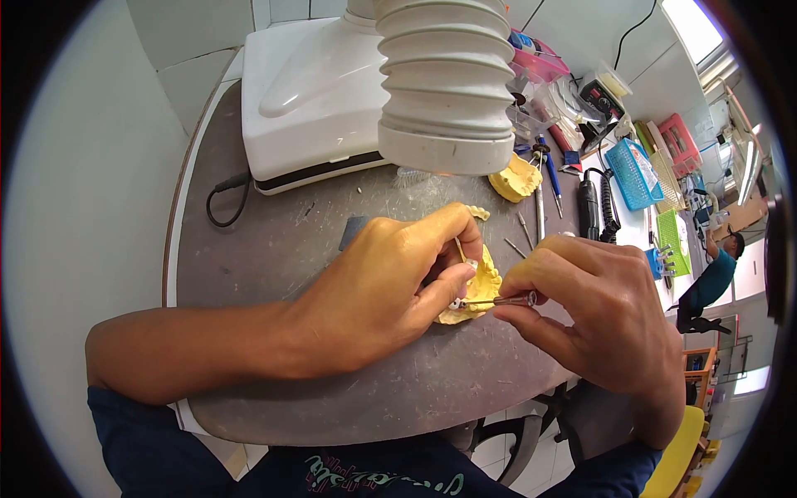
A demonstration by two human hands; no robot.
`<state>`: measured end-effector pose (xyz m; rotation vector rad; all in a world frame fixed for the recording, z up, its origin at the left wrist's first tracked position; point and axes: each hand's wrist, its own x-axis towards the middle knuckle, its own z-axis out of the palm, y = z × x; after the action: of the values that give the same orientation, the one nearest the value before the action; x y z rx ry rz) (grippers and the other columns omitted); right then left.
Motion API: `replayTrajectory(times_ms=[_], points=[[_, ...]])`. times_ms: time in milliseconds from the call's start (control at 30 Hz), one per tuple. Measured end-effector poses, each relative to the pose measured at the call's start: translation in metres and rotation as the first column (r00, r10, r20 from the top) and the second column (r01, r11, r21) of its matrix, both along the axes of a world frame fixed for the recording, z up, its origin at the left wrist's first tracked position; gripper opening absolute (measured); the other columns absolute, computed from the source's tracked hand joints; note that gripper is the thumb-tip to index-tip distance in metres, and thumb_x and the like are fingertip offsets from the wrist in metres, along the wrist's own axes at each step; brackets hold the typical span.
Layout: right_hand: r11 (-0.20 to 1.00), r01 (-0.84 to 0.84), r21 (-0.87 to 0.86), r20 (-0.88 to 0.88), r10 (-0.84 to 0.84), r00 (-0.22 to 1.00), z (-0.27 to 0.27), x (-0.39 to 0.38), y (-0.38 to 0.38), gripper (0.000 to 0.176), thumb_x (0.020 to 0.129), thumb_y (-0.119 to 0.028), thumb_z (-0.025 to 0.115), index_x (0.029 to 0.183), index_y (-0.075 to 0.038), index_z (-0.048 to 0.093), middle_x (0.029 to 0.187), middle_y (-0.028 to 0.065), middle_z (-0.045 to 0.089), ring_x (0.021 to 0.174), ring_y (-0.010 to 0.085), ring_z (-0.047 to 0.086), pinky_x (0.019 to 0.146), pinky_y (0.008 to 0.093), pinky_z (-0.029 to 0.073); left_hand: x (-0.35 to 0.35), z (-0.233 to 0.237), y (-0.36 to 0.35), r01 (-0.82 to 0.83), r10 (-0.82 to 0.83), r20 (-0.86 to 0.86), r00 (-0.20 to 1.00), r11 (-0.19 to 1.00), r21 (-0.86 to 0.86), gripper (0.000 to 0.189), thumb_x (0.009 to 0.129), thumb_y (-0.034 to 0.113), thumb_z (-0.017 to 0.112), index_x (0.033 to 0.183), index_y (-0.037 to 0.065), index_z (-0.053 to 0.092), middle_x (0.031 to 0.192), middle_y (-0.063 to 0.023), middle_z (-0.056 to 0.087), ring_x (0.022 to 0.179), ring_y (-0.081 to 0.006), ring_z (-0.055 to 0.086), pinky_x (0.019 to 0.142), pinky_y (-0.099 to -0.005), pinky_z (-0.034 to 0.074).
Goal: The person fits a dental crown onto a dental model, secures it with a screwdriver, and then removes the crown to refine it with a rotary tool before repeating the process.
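Note:
A yellow plaster dental cast (484, 286) stands over the grey tabletop, partly hidden by my fingers. My left hand (390, 282) is closed at its left side, thumb and index finger bent around its edge. Small white pieces (455, 305) show by the left thumb and fingertips. Between the thumb and fingers of my right hand (589, 307) is a slim metal tool (498, 301) with a thin shaft and a rounded shiny end. Its shaft points left across the cast's front, with the tip right at the white piece near my left thumb.
A ribbed white suction hose (447, 83) hangs over the work beside a white machine (315, 100). Another yellow cast (516, 178), a black handpiece (589, 207), thin metal tools (523, 231) and a blue basket (633, 173) lie to the right. A person (710, 286) is farther off.

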<state>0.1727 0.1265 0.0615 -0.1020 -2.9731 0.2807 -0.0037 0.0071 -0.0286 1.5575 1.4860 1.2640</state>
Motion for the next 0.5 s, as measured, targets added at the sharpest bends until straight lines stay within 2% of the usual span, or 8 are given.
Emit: replayTrajectory(times_ms=[233,500], points=[[1.000,-0.020,0.009,0.020,0.020,1.000,0.0038,0.0001,-0.0014,0.020,0.077,-0.012,0.088,0.087,-0.005,0.072,0.077,0.0071,0.064,0.062,0.0212,0.064,0.055,0.0341,0.049,0.0004,-0.0020,0.0001,-0.003,0.003,0.005,1.000,1.000,0.008,0.016,0.100,0.007,0.066,0.110,-0.003,0.058,0.093,-0.0125,0.072,0.085,-0.0137,0.069,0.069,-0.0290,0.053],[0.999,-0.045,0.020,-0.035,0.046,0.998,-0.0005,-0.0001,-0.0006,0.020,0.076,-0.011,0.088,0.086,-0.006,0.072,0.076,0.0061,0.062,0.061,0.0216,0.062,0.054,0.0343,0.048,0.0004,-0.0012,-0.0002,-0.004,0.004,0.000,1.000,1.000,0.008,0.016,0.100,0.008,0.066,0.110,-0.003,0.058,0.091,-0.0114,0.072,0.082,-0.0124,0.068,0.066,-0.0271,0.051]])
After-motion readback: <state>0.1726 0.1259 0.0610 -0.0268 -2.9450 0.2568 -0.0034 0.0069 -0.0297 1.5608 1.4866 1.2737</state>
